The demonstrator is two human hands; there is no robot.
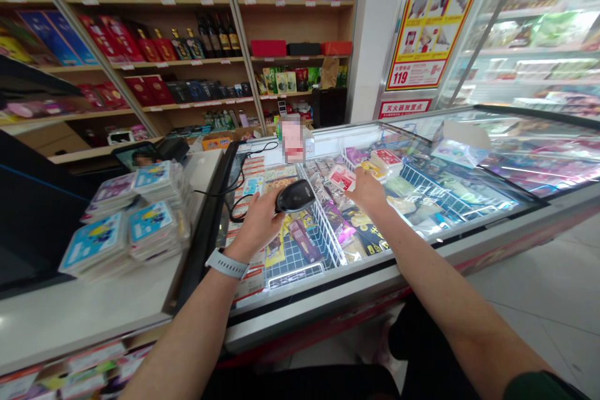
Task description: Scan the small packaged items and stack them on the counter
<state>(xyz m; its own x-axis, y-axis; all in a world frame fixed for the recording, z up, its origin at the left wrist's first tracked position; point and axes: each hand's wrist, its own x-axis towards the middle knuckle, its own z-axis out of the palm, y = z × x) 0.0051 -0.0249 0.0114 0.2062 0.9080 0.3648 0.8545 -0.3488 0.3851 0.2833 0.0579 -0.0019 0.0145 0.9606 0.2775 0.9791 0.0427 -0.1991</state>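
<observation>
My left hand (pixel 260 222) is wrapped round a black handheld barcode scanner (pixel 296 196), whose cable trails off to the left. A pale watch strap circles that wrist. In my right hand (pixel 369 190) is a small red-and-white flat pack (pixel 342 177), pinched by one end, to the right of the scanner's head. Both hands are above the glass top of a chest freezer (pixel 323 300). Beyond my right hand lies a stack of similar red-and-white packs (pixel 387 160). Under the glass, white wire baskets (pixel 323 234) hold colourful ice-cream wrappers.
Stacks of blue and purple flat packs (pixel 154 225) stand on the counter (pixel 117 300) at left, beside a dark monitor (pixel 32 200). An open carton (pixel 459 144) rests on the freezer at right. Shelves (pixel 187 62) of boxes and bottles line the back.
</observation>
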